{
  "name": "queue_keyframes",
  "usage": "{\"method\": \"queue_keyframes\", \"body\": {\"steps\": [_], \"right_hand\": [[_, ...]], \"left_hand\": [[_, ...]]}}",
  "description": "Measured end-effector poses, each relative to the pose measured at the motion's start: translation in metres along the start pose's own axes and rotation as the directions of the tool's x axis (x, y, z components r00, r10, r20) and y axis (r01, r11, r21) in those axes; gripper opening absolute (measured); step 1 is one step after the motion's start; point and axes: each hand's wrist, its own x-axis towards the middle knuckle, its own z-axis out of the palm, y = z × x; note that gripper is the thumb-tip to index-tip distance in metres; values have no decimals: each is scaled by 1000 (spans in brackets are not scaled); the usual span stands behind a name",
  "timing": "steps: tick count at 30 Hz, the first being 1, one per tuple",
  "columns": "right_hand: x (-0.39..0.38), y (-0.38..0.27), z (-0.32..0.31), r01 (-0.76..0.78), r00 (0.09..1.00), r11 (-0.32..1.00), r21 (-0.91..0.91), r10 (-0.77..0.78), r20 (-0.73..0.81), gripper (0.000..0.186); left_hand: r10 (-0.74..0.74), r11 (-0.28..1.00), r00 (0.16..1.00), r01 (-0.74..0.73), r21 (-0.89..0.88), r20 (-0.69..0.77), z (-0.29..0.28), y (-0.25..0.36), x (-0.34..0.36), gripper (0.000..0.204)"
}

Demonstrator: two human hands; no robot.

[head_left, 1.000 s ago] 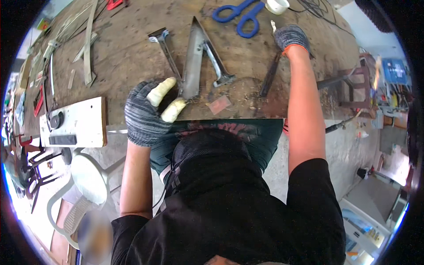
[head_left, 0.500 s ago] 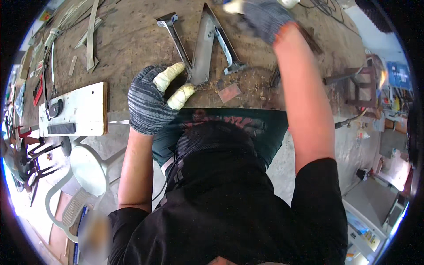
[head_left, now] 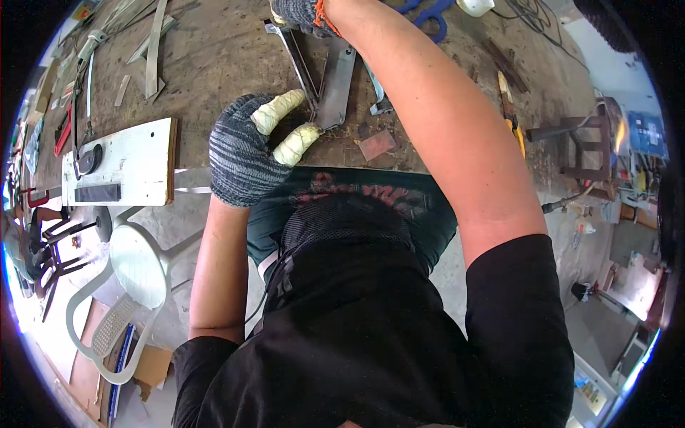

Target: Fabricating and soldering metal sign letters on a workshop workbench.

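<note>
A zigzag, letter-shaped piece of grey sheet metal (head_left: pixel 337 85) lies on the worn wooden tabletop (head_left: pixel 207 53). My left hand (head_left: pixel 250 146), in a grey striped knit glove with pale tape round the thumb and a finger, pinches the near corner of this piece. My right hand (head_left: pixel 303 14), gloved with an orange cuff, is over the far end of the metal, partly cut off by the upper edge. Its fingers hardly show. My right forearm crosses over the right part of the piece and hides some of it. A small reddish rectangular plate (head_left: pixel 377 145) lies by the table's near edge.
Blue-handled scissors (head_left: pixel 432 18) and a white round object (head_left: pixel 476 6) lie at the far right. A yellow-handled tool (head_left: pixel 508 107) sits beyond my right forearm. Metal strips (head_left: pixel 153 57) and a white board (head_left: pixel 125 164) are on the left. A pale plastic chair (head_left: pixel 139 260) stands below.
My right hand has swung left from the far right to the far end of the metal piece, uncovering the blue scissors and yellow-handled tool. My left hand stays at the near corner.
</note>
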Motion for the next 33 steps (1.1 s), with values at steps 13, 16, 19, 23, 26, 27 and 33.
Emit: {"method": "queue_keyframes", "body": {"steps": [13, 16, 19, 23, 26, 27, 33], "right_hand": [[-14, 9, -15, 91, 996, 995, -44, -91, -3, 31], [-38, 21, -16, 54, 991, 993, -105, -66, -115, 28], [-85, 29, -17, -199, 933, 885, 422, 303, -195, 17], [-206, 62, 32, -209, 772, 978, 1, 166, -613, 19], [-275, 64, 55, -531, 722, 752, 389, 643, -257, 34], [-281, 64, 66, -629, 716, 691, 356, 693, -80, 48], [-263, 8, 103, -771, 547, 441, 459, 828, 125, 55]], "left_hand": [[-52, 999, 998, 52, -1, 41, -1, 2, -1, 39], [-34, 999, 999, 34, -2, 43, 3, 6, 3, 38], [-10, 1000, 1000, 10, -7, -8, -4, -1, -5, 40], [29, 999, 998, -31, -39, -50, 3, -2, -2, 40], [40, 999, 999, -41, -10, -17, 7, 4, 7, 40], [18, 1000, 1000, -18, 18, -3, 6, 4, 7, 40], [16, 999, 999, -15, 34, -35, 2, 0, 1, 38]]}}
